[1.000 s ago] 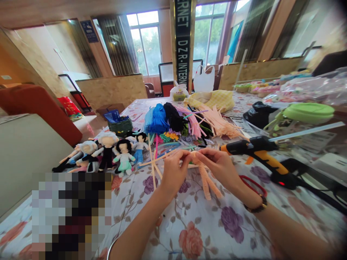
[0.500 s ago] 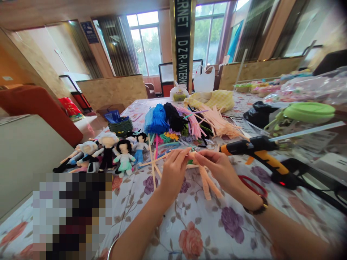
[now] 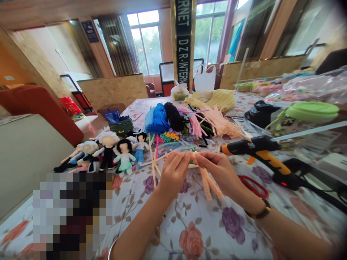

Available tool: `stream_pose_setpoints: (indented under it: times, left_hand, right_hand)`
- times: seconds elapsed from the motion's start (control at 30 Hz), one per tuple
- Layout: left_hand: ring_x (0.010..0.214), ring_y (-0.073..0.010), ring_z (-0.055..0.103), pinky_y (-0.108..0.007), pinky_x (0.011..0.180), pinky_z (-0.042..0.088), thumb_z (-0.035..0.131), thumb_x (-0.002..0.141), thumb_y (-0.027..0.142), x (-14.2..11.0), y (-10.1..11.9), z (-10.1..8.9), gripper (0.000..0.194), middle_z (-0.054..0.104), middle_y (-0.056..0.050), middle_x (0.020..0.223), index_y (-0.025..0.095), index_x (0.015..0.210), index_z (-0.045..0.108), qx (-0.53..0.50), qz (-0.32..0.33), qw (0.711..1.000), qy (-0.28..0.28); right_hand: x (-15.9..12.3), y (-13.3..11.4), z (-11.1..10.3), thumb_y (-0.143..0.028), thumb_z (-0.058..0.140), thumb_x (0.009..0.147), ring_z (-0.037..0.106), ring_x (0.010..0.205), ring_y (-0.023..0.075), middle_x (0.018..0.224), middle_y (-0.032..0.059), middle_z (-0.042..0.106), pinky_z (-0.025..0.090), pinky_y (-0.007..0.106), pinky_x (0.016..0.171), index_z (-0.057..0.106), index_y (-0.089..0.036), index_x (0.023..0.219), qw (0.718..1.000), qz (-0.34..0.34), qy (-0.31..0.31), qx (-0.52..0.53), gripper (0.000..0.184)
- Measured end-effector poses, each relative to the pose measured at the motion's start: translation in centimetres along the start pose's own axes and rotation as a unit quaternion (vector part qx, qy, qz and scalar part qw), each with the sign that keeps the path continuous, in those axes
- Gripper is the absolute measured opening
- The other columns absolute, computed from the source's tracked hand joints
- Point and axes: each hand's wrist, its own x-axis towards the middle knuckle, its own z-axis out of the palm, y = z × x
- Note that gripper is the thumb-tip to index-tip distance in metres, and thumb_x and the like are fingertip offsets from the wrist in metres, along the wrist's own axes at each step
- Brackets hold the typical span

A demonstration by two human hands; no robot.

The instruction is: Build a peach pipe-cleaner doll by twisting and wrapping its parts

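Note:
Between my two hands is a peach pipe cleaner piece [image 3: 208,185], with two fuzzy twisted legs hanging down below my right palm. My left hand [image 3: 176,169] pinches its upper end with closed fingertips. From the other side my right hand [image 3: 217,168] grips the same piece between thumb and fingers. The fingertips of both hands nearly meet, and the part between them is mostly hidden. Just left of my left hand, loose pale peach pipe cleaners [image 3: 154,162] lie crossed on the flowered tablecloth [image 3: 187,216].
A black and orange glue gun [image 3: 265,153] stands at the right, beside red-handled scissors [image 3: 255,186]. Several small dolls [image 3: 108,148] sit at the left near a dark green basket [image 3: 120,125]. Behind my hands lie bundles of blue [image 3: 157,118], black and peach pipe cleaners [image 3: 221,121].
Both hands keep hold of the peach piece, with only slight finger shifts. The whole view has moved a little.

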Motion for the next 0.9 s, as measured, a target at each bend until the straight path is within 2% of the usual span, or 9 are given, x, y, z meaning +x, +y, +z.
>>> stream_pose_setpoints:
  times: [0.23, 0.47, 0.7, 0.8, 0.9]
  left_hand:
    - [0.083, -0.0141, 0.057, -0.028, 0.078, 0.050, 0.052, 0.085, 0.010, 0.58, 0.21, -0.11, 0.031, 0.066, -0.006, 0.089, 0.013, 0.116, 0.055, -0.028, -0.017, 0.999, 0.008]
    - [0.076, -0.0128, 0.061, -0.026, 0.072, 0.051, 0.054, 0.084, 0.011, 0.66, 0.14, 0.05, 0.017, 0.069, -0.004, 0.083, 0.016, 0.098, 0.062, -0.048, -0.020, 0.998, 0.039]
    - [0.075, -0.0126, 0.061, -0.025, 0.072, 0.051, 0.055, 0.083, 0.010, 0.68, 0.24, -0.14, 0.015, 0.068, -0.004, 0.079, 0.016, 0.094, 0.063, -0.042, -0.012, 0.998, 0.040]
    - [0.074, -0.0127, 0.061, -0.026, 0.072, 0.051, 0.054, 0.084, 0.013, 0.81, 0.18, -0.11, 0.014, 0.069, -0.003, 0.080, 0.017, 0.093, 0.065, -0.061, -0.042, 0.997, 0.031]
    - [0.080, -0.0133, 0.063, -0.026, 0.075, 0.051, 0.057, 0.083, 0.017, 0.97, 0.09, 0.03, 0.019, 0.070, -0.004, 0.086, 0.018, 0.099, 0.066, -0.095, -0.097, 0.991, -0.009]
  right_hand:
    - [0.05, -0.12, -0.20, -0.039, 0.066, 0.075, 0.053, 0.065, 0.0108, 0.068, -0.0009, 0.063, 0.043, 0.024, 0.066, 0.070, -0.019, 0.074, 1.000, -0.007, -0.003, 0.016, 0.021]
    - [0.07, -0.20, -0.41, -0.043, 0.065, 0.075, 0.059, 0.073, 0.0154, 0.078, 0.0030, 0.068, 0.046, 0.027, 0.068, 0.071, -0.018, 0.078, 1.000, -0.010, -0.007, -0.026, 0.026]
    - [-0.15, -0.59, -0.32, -0.045, 0.065, 0.074, 0.060, 0.075, 0.0161, 0.080, 0.0039, 0.069, 0.047, 0.027, 0.070, 0.071, -0.019, 0.078, 0.999, -0.008, -0.009, -0.031, 0.027]
    - [0.01, -0.70, -0.43, -0.046, 0.064, 0.074, 0.060, 0.073, 0.0161, 0.079, 0.0036, 0.068, 0.047, 0.028, 0.067, 0.070, -0.019, 0.077, 0.999, -0.009, -0.009, -0.038, 0.028]
    - [0.51, -0.46, -0.97, -0.046, 0.062, 0.076, 0.058, 0.069, 0.0152, 0.074, 0.0019, 0.066, 0.046, 0.027, 0.062, 0.067, -0.019, 0.078, 0.997, -0.014, -0.008, -0.073, 0.028]
